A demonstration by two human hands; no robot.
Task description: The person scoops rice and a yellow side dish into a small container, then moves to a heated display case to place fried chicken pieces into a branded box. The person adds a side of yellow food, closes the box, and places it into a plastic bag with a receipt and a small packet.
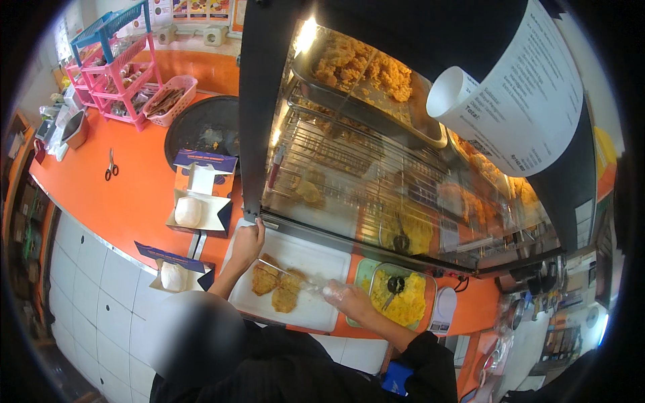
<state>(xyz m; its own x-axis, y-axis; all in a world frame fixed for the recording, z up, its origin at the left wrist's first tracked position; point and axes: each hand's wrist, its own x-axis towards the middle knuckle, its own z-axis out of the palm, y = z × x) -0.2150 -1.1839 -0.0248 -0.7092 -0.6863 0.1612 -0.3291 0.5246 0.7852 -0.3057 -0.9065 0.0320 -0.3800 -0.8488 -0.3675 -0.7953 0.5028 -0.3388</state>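
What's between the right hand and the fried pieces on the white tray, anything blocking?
Nothing visible blocks it. The only thing between the right hand and the fried pieces is the thin metal utensil it holds, which reaches over them above the white tray.

Your table (134, 168) is bright orange. You have a white tray (326, 258), with golden-brown fried pieces (285, 299) on it. Your mashed-looking food (415, 302) is yellow, and the spoon (396, 285) in it has black on it. Your sleeve (430, 366) is black. You can see purple, orange and white boxes (208, 162), a pink basket (187, 87), and white floor tiles (87, 295) with dark lines and little black dots.
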